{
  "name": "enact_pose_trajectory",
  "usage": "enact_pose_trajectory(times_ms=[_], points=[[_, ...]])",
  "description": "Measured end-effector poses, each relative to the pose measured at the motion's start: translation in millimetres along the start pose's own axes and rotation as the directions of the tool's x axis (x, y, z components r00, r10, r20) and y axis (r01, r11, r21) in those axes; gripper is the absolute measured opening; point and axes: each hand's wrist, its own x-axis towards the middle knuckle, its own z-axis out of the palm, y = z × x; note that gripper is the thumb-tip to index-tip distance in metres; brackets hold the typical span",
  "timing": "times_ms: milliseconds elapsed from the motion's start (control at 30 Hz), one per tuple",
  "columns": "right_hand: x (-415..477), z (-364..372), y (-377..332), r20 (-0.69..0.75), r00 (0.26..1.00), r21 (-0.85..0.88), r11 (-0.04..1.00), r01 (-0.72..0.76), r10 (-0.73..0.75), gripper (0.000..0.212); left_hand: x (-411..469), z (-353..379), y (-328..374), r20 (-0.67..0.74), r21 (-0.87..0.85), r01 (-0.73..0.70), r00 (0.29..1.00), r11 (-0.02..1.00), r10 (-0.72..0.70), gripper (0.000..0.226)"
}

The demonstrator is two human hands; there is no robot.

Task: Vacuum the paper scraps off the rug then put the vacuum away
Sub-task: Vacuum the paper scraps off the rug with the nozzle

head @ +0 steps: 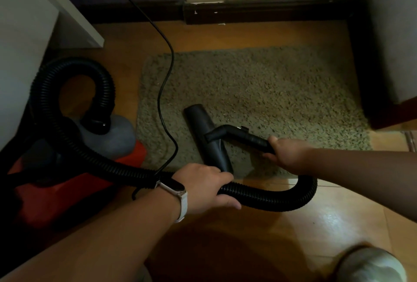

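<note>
A beige shaggy rug (259,92) lies on the wooden floor. On its near edge rests the black floor nozzle (206,137) of the vacuum. My right hand (286,155) grips the black handle tube (246,138) just behind the nozzle. My left hand (207,187), with a white watch on the wrist, grips the ribbed black hose (270,198), which loops to the red and grey vacuum body (74,168) at the left. I see no paper scraps on the rug.
A black power cord (165,78) runs from the top across the rug's left edge toward the vacuum. White furniture (29,33) stands at left, a dark baseboard (259,12) at the back, more furniture (394,44) at right. A knee (370,263) shows bottom right.
</note>
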Motion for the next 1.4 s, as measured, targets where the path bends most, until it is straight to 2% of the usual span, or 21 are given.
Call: enact_pose_trajectory(times_ms=[133,233,400,533,800,1067,1200,1300,1400], points=[[-3.0,-6.0,0.4,0.003,1.0,0.012,1.0,0.016,-0.016,0.035,1.6,-2.4,-0.2,0.005,-0.009,0.001,1.0,1.0,0.0,0.061],[-10.5,-10.5,9.2,-0.047,0.998,0.074,0.997,0.037,-0.033,0.031,4.5,-4.2,1.6,-0.011,-0.04,-0.02,1.0,0.999,0.02,0.059],[-24.1,-25.5,41.2,-0.188,0.979,0.102,0.993,-0.055,0.073,0.029,21.0,-9.8,6.1,-0.08,-0.025,-0.01,0.997,1.0,0.008,0.067],[-33.9,-31.5,70.6,-0.234,0.964,0.067,0.992,-0.111,0.124,0.032,45.2,-9.1,16.3,-0.126,0.016,-0.057,0.99,0.998,0.058,0.066],[-50.0,-13.1,99.0,-0.23,0.958,0.042,0.986,-0.164,0.169,0.031,67.9,9.8,28.3,-0.173,0.097,-0.084,0.98,0.992,0.1,0.067],[-36.1,-5.1,73.1,-0.207,0.954,-0.054,0.971,-0.232,0.216,0.027,65.9,20.4,26.5,-0.131,0.072,-0.079,0.988,0.994,0.088,0.07],[-22.0,-9.2,46.5,-0.194,0.966,-0.096,0.977,-0.192,0.171,0.027,55.2,21.5,17.8,-0.123,0.061,-0.098,0.987,0.993,0.105,0.066],[-12.9,-12.4,32.9,-0.153,0.981,-0.069,0.988,-0.135,0.123,0.028,48.2,22.5,9.9,-0.118,0.061,-0.088,0.988,0.994,0.095,0.063],[-11.6,-20.0,39.0,-0.184,0.979,0.011,0.996,-0.089,0.089,0.03,49.2,25.1,8.4,-0.139,0.064,-0.087,0.986,0.994,0.096,0.065]])
